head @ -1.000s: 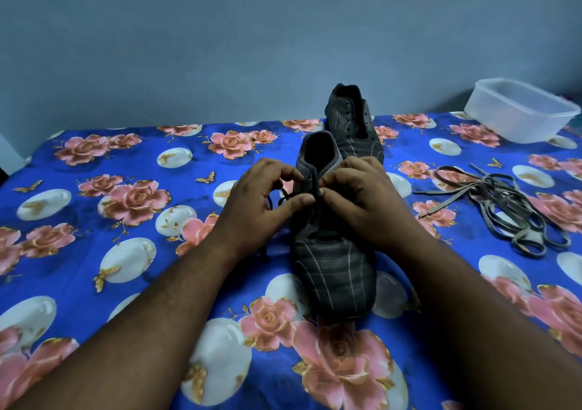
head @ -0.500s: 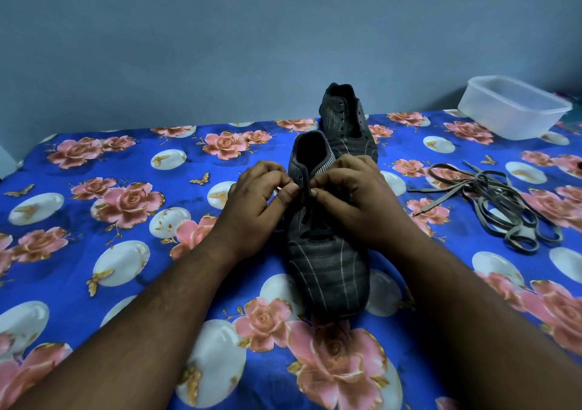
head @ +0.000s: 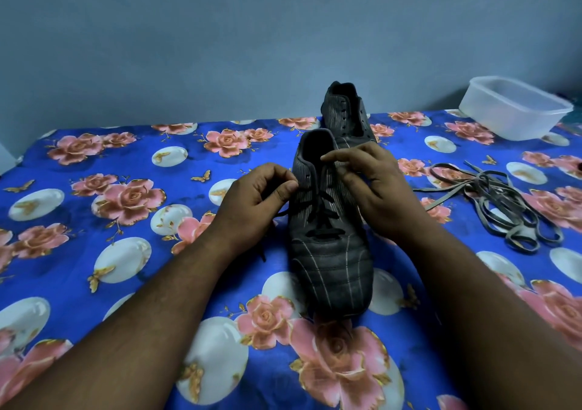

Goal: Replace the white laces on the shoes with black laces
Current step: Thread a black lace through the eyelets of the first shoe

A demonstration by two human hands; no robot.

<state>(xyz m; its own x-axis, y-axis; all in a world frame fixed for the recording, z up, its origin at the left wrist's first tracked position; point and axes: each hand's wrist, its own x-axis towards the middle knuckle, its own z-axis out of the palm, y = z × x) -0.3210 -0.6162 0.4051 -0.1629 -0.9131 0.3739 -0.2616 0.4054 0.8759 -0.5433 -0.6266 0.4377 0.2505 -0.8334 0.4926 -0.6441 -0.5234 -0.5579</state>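
Note:
A dark striped shoe (head: 330, 264) lies in the middle of the flowered sheet, toe towards me. A black lace (head: 321, 220) crosses its lower eyelets. My left hand (head: 255, 201) is at the shoe's left side and pinches an end of the black lace between thumb and forefinger; the lace trails down to the left of the shoe. My right hand (head: 378, 189) lies over the shoe's right side, fingers stretched towards the collar, nothing visibly held. A second dark shoe (head: 346, 116) without a lace stands behind the first.
A loose heap of pale, removed laces (head: 504, 208) lies on the sheet to the right. A clear plastic tub (head: 516, 107) stands at the back right corner. A grey wall rises behind the blue flowered sheet (head: 126, 252).
Both hands were pinching together over the shoe's middle. Now they have parted: the left hand drew the lace out to the left, and the right hand's fingers straightened over the collar.

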